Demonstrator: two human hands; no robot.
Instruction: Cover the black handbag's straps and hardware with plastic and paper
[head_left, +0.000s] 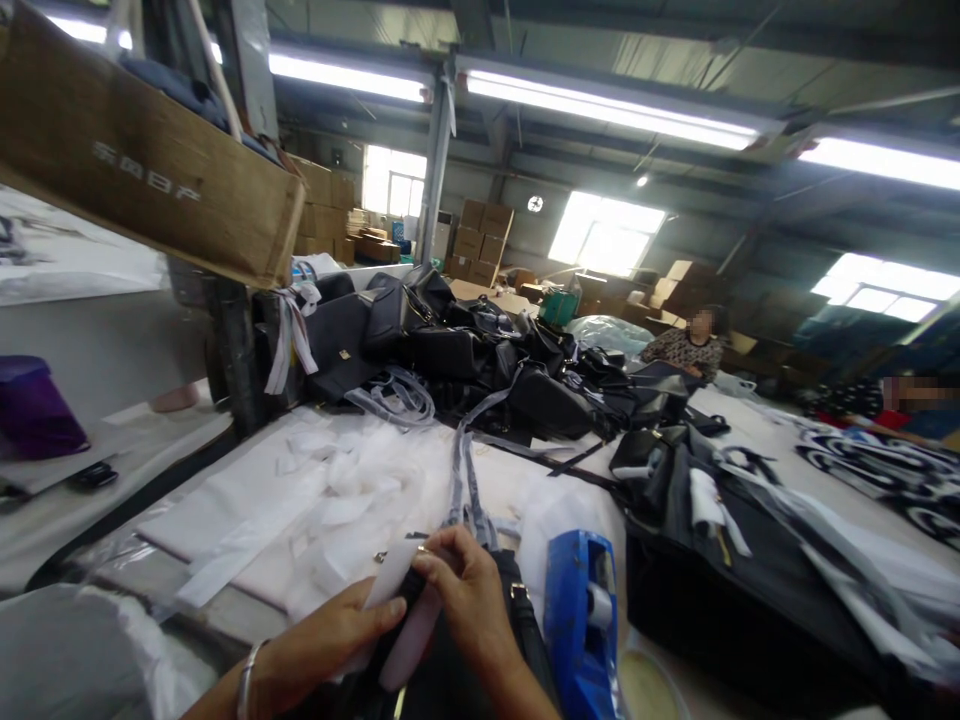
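A black handbag (459, 690) with gold-coloured metal parts is in front of me at the bottom of the view. My left hand (334, 628) grips a black strap (397, 625) and a strip of white wrapping (391, 575) lying along it, thumb on top. Fingers pinched, my right hand (474, 598) holds the upper end of the same strap, where a bit of gold metal shows. Beyond my hands run the bag's plastic-wrapped handles (466, 480). Right of the bag stands a blue tape dispenser (574, 625).
Loose white wrapping (352, 480) covers the table to the left. Black bags (450, 345) are heaped at the back, and more lie on a black-draped stack (690, 560) at right. A brown carrier bag (150, 150) hangs upper left. Two people sit at the far right.
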